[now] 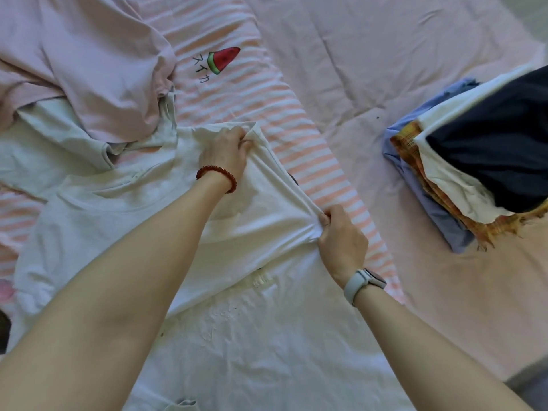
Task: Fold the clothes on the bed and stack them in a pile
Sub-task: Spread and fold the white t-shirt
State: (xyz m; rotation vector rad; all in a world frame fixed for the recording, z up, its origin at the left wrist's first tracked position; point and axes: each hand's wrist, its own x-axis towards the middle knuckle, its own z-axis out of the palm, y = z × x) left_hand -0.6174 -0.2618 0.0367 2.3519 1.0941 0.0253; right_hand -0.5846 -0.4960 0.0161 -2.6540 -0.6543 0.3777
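A bed covered by a pale pink, lightly creased cotton sheet (370,54) is seen from above and fills nearly the whole view. Soft, even light is cast across it, with a warmer tint toward the lower right. A strip of grey floor (530,387) is glimpsed at the lower right corner.

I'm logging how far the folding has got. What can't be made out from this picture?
- Pile, head view: right edge cuts it off, so its count is unclear.
- White shirt: both forearms and the bottom edge hide parts.
- Striped shirt: mostly buried under the white shirt and pink garment.
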